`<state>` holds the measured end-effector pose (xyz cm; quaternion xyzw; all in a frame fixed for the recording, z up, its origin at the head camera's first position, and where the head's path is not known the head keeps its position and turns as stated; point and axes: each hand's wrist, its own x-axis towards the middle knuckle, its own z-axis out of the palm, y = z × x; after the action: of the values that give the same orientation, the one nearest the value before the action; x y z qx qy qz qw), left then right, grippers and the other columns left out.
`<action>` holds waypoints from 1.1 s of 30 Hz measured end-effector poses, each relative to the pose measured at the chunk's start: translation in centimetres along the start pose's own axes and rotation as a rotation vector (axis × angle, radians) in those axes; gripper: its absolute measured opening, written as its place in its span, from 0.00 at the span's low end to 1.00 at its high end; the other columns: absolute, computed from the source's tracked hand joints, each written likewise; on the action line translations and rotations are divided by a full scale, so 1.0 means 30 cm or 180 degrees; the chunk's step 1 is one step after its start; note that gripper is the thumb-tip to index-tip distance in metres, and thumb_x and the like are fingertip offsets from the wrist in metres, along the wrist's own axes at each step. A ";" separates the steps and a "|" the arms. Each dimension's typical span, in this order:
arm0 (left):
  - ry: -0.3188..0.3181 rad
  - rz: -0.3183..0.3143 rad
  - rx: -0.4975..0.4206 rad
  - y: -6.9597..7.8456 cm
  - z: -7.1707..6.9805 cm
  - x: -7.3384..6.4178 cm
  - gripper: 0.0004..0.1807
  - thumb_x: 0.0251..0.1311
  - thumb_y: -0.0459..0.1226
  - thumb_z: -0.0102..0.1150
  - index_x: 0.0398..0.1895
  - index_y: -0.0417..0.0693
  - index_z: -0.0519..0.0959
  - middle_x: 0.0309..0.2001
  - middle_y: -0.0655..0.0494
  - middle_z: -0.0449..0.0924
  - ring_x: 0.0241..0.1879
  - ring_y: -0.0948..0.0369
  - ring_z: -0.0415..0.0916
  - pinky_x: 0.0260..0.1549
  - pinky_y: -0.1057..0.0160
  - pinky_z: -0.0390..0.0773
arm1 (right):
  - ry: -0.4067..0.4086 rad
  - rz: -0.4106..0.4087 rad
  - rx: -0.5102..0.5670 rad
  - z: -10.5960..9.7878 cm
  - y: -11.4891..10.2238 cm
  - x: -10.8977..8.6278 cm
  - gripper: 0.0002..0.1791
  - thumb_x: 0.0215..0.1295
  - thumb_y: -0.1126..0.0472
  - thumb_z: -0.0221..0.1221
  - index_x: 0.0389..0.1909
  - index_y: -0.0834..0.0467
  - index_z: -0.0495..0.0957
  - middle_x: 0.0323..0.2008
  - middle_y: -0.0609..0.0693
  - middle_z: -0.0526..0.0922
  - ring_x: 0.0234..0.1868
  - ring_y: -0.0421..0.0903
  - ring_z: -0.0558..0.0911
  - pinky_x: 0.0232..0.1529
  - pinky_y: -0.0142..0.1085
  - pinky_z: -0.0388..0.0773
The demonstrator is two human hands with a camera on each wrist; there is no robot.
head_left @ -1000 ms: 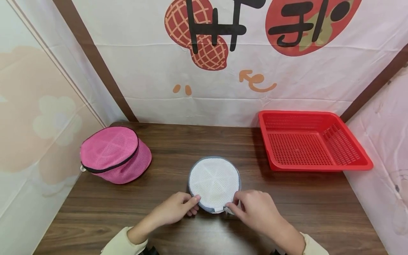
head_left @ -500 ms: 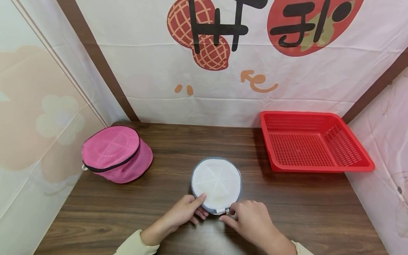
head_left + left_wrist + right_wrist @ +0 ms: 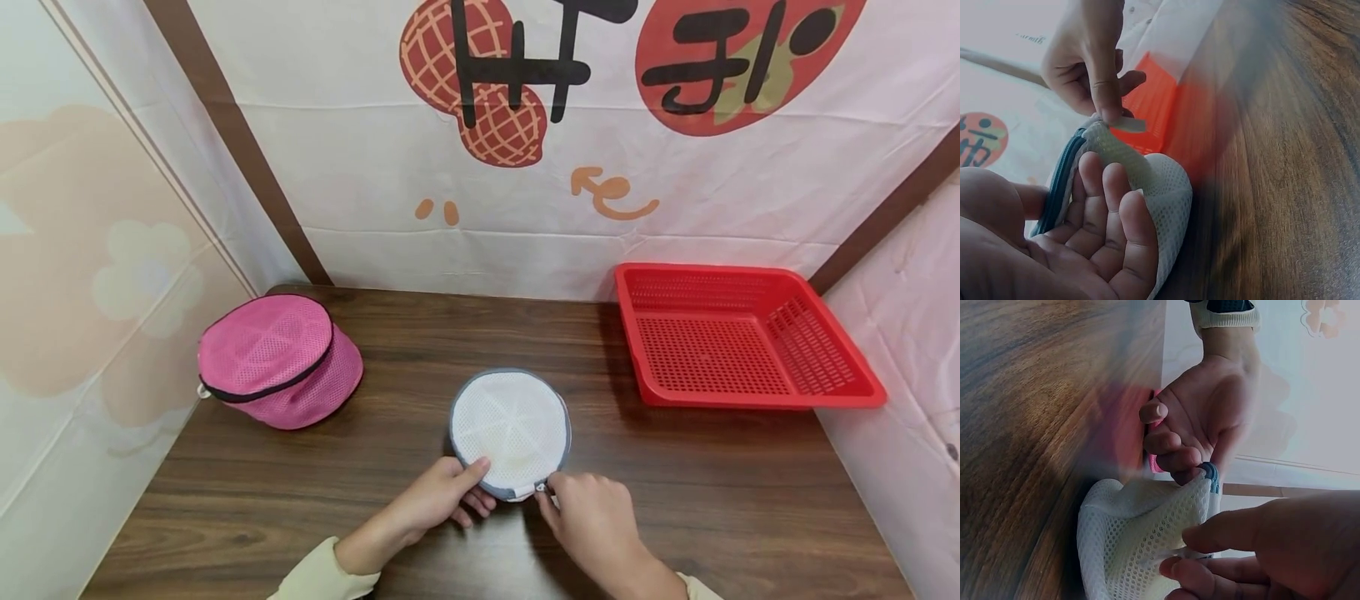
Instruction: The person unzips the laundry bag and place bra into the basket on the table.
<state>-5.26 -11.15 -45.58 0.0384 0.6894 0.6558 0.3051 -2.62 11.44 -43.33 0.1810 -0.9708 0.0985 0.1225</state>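
A round white mesh laundry bag (image 3: 510, 429) with a blue-grey zipper rim stands on the table in front of me. My left hand (image 3: 450, 492) grips its near left rim, thumb on top and fingers below. At the near right rim, my right hand (image 3: 592, 521) pinches the small zipper pull between thumb and forefinger. In the left wrist view a pale tab (image 3: 1129, 124) sticks out by the right thumb, and the blue zipper (image 3: 1063, 181) runs between the left thumb and fingers. Mesh sides of the bag (image 3: 1141, 537) bulge below the zipper in the right wrist view.
A pink mesh laundry bag (image 3: 300, 396) with a black zipper edge slumps at the back left of the wooden table (image 3: 420, 333). At the back right stands a red perforated plastic basket (image 3: 637, 367). A printed cloth (image 3: 360, 175) hangs behind the table.
Half a second ago my right thumb was apart from the forefinger; now they close together at the zipper pull. My left hand has moved slightly right and farther onto the white bag's rim.
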 end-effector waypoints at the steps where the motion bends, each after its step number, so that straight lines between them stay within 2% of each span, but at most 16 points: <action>1: 0.0005 -0.0003 0.0001 0.001 0.000 0.000 0.31 0.81 0.47 0.42 0.39 0.25 0.81 0.30 0.51 0.85 0.29 0.62 0.80 0.22 0.70 0.79 | 0.0013 -0.0004 0.0013 0.000 0.000 0.000 0.18 0.52 0.54 0.73 0.15 0.47 0.72 0.12 0.42 0.72 0.15 0.47 0.76 0.11 0.41 0.67; 10: 0.0062 -0.0042 0.0033 0.005 -0.002 0.003 0.30 0.80 0.48 0.43 0.38 0.26 0.81 0.30 0.51 0.85 0.29 0.61 0.80 0.22 0.69 0.79 | 0.0048 -0.0016 0.0163 -0.003 0.003 -0.002 0.18 0.49 0.59 0.71 0.16 0.46 0.69 0.12 0.36 0.63 0.13 0.41 0.70 0.12 0.35 0.62; 19: 0.0063 -0.0060 0.0015 0.008 -0.002 0.006 0.30 0.80 0.47 0.43 0.39 0.26 0.81 0.28 0.54 0.84 0.29 0.62 0.79 0.21 0.70 0.78 | 0.0257 -0.0003 0.0246 -0.007 0.005 -0.001 0.22 0.50 0.59 0.69 0.14 0.45 0.63 0.11 0.37 0.62 0.13 0.43 0.70 0.11 0.36 0.60; 28: 0.0070 -0.0042 0.0053 0.009 0.000 0.006 0.29 0.80 0.47 0.44 0.39 0.26 0.81 0.29 0.53 0.84 0.29 0.62 0.80 0.22 0.71 0.78 | 0.0296 0.0020 0.0352 -0.007 0.005 -0.006 0.19 0.45 0.61 0.68 0.15 0.44 0.66 0.12 0.33 0.57 0.13 0.37 0.62 0.12 0.32 0.55; 33: 0.0052 -0.0039 0.0091 0.015 0.006 0.005 0.29 0.80 0.47 0.44 0.38 0.26 0.81 0.29 0.51 0.85 0.29 0.62 0.80 0.21 0.70 0.79 | 0.0301 -0.0017 0.0386 -0.003 0.007 -0.008 0.21 0.44 0.62 0.68 0.15 0.44 0.62 0.14 0.33 0.55 0.14 0.35 0.59 0.13 0.30 0.53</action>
<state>-5.45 -10.86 -45.22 0.0332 0.7014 0.6443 0.3030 -2.47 11.72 -43.34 0.1858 -0.9557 0.1653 0.1573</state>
